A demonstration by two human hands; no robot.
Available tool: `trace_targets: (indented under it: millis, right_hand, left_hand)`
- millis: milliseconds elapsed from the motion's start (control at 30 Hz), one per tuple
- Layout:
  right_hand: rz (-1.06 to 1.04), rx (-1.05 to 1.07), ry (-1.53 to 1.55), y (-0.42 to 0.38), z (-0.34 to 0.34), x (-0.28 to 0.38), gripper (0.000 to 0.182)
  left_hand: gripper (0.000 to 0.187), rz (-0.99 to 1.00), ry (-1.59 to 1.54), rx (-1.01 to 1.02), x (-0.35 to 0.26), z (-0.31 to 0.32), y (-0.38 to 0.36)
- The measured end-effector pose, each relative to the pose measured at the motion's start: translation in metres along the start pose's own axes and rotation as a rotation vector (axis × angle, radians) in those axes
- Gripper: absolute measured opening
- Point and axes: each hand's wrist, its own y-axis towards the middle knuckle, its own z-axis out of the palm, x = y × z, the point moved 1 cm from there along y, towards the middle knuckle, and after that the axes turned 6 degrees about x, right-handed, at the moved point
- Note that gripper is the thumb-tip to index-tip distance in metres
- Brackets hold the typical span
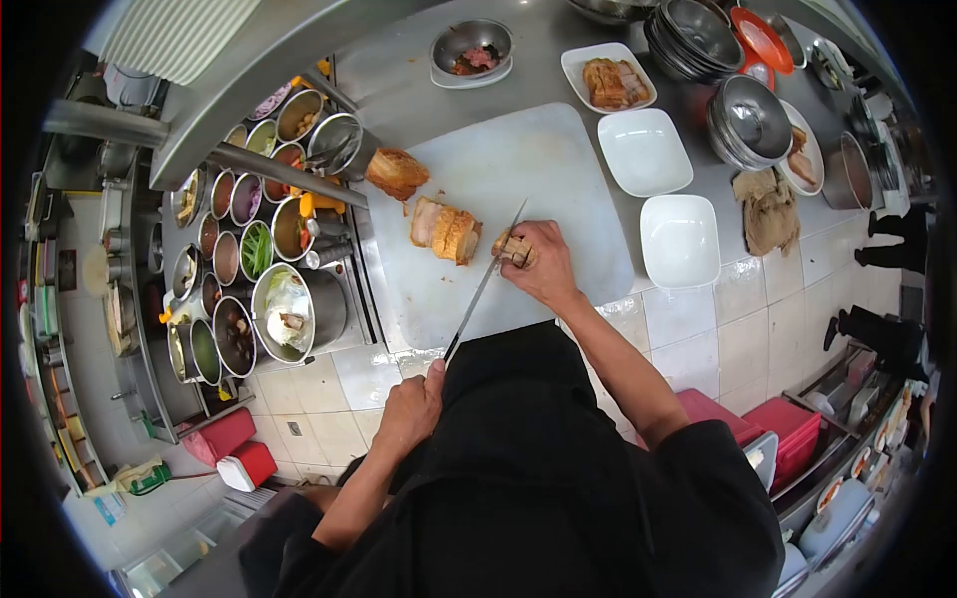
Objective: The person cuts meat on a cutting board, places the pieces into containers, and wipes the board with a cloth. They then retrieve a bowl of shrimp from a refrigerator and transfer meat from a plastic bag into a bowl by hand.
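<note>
Room: kitchen with tiled floor [319, 399]; shelving [90, 234] at far left, well apart from the cutting board [538, 149].
Desk: steel [548, 75], carrying the cutting board.
Ingredient tubs: metal, grouped left of the board; one large tub [332, 314] nearest its lower left corner.
Roast chunk, crusted [397, 174]: at the board's upper left edge.
Left hand [411, 411]: below the board, closed round the knife handle.
Roast block [444, 229]: on the board, left of centre, lying apart from the held piece.
Metal bowl [439, 40]: above the board, reddish contents.
Knife [477, 301]: blade slanting over the board, beside the held piece; contact cannot be told.
Held piece [515, 249]: near mid-board, in the fingers of the right hand.
Right hand [545, 264]: over the board, gripping that piece.
Step in hand: judged to be cutting at the piece; a stroke here calls for a steady grip, fingertips clear of the edge.
White dishes [646, 149] [680, 239]: right of the board.
Sliced meat [615, 82]: on a dish, upper right of the board.
Cloth [766, 211]: farther right.
Stacked bowls [750, 118]: above the cloth, right of the board.
Other people [887, 334]: dark-clothed legs, far right.
</note>
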Motion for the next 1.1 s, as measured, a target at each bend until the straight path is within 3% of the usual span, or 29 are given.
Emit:
trace_targets:
  millis: [100,233,433,633,733,800,833,900,967,1033,1100]
  right_hand:
    - [0.014,0.000,0.009,0.002,-0.001,0.000,0.040]
    - [0.006,0.017,-0.004,0.003,-0.001,0.000,0.041]
    - [0.031,0.007,-0.013,-0.002,0.001,0.003,0.042]
    - [0.000,-0.010,-0.038,0.001,0.004,0.002,0.043]
    - [0.029,0.046,-0.058,0.002,-0.006,0.012,0.044]
    - [0.224,0.070,0.129,0.006,-0.016,0.021,0.041]
    - [0.223,0.062,0.128,0.013,-0.016,0.021,0.041]
    - [-0.059,-0.116,0.010,0.040,-0.018,0.018,0.038]
    - [-0.168,-0.184,-0.023,0.079,-0.027,0.037,0.043]
    - [-0.200,-0.206,-0.134,0.114,-0.030,0.059,0.056]
    - [-0.198,-0.108,-0.302,0.128,0.006,0.023,0.059]
  left_hand:
    - [0.075,0.133,0.024,-0.025,0.014,0.030,0.033]
    - [0.078,0.077,-0.096,-0.016,-0.022,0.015,0.030]
    - [0.081,0.002,-0.038,0.012,0.009,0.025,0.020]
    - [0.081,0.009,-0.062,-0.012,-0.005,0.019,0.027]
    - [0.081,-0.004,-0.045,-0.012,-0.005,0.012,0.019]
    - [0.081,-0.001,-0.034,-0.044,-0.001,0.018,0.022]
    - [0.081,-0.004,-0.011,-0.059,0.001,0.020,0.023]
    - [0.081,0.006,-0.022,-0.027,0.003,0.019,0.021]
    - [0.081,0.009,-0.030,0.008,0.004,0.022,0.020]
    - [0.082,0.001,-0.020,-0.049,0.005,0.025,0.021]
    - [0.081,-0.014,-0.005,-0.042,0.003,0.027,0.023]
